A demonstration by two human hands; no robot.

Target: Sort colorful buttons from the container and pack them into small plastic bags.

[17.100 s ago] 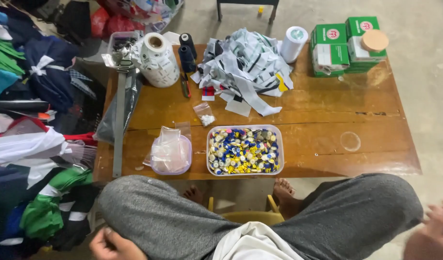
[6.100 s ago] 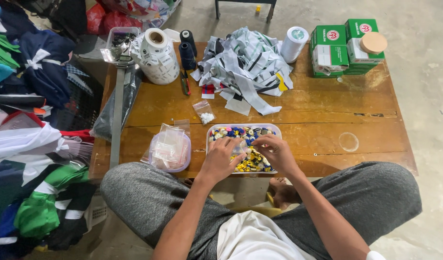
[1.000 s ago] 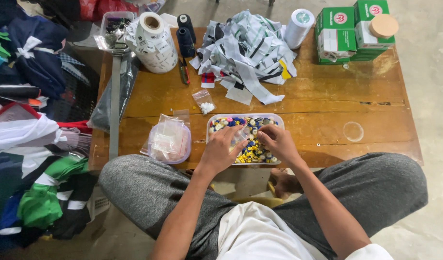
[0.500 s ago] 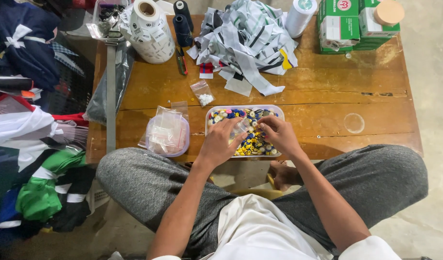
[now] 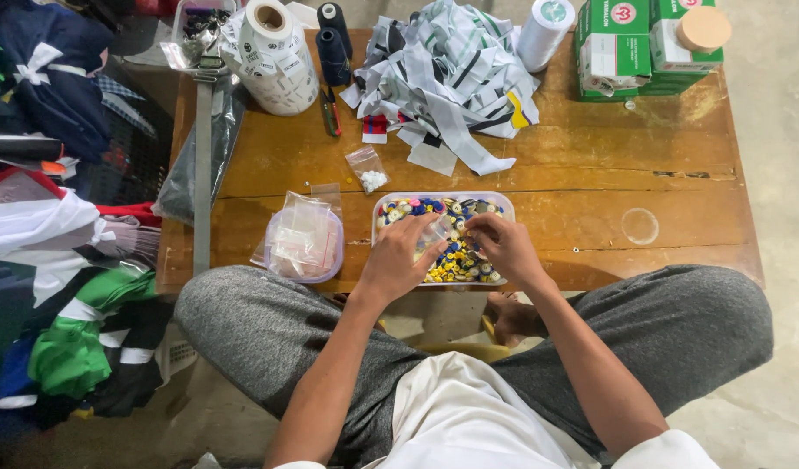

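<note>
the tray of buttons [image 5: 397, 208] lies directly under your fingers, its long side running left to right along the near edge of the surface [image 5: 590, 182]. your left hand [image 5: 401, 260] and right hand [image 5: 501, 246] both rest over it, equally near, pinching a small clear bag [image 5: 437, 231] between them. just left of your left fingers sits a round tub of clear bags [image 5: 304, 243]; beyond your fingertips a small bag of white buttons [image 5: 369, 170], then a heap of fabric strips [image 5: 451, 78]. nothing blocks the tray.
</note>
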